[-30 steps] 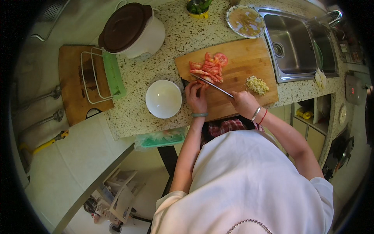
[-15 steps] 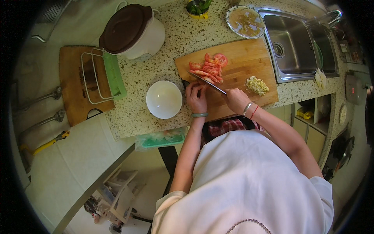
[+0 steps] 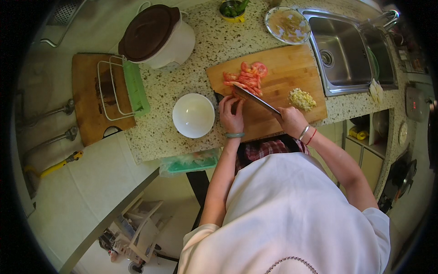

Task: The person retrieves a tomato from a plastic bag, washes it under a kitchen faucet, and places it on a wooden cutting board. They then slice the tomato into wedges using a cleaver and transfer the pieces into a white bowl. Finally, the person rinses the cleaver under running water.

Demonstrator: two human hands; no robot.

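My right hand (image 3: 293,121) is closed round the handle of a kitchen knife (image 3: 258,100). Its blade slants up and left across the wooden cutting board (image 3: 285,64), with the tip close to my left fingers. My left hand (image 3: 232,118) is curled at the board's left edge, thumb and fingers round a piece of tomato (image 3: 237,94) that is largely hidden by the fingers and blade. Just beyond the blade lies a pile of tomato slices (image 3: 248,76). Finely chopped, pale yellow garlic (image 3: 302,99) is heaped on the board's right side.
Left of the board stands a white bowl (image 3: 193,116). Behind it is a white pot with a dark lid (image 3: 149,33). A plate of pale food (image 3: 288,25), a yellow cup of greens (image 3: 232,11) and a steel sink (image 3: 340,50) are at the back. A rack (image 3: 112,89) stands left.
My right hand has drawn the knife to the right and slightly toward me. The blade now shows more of its flat side. My left hand has hardly moved.
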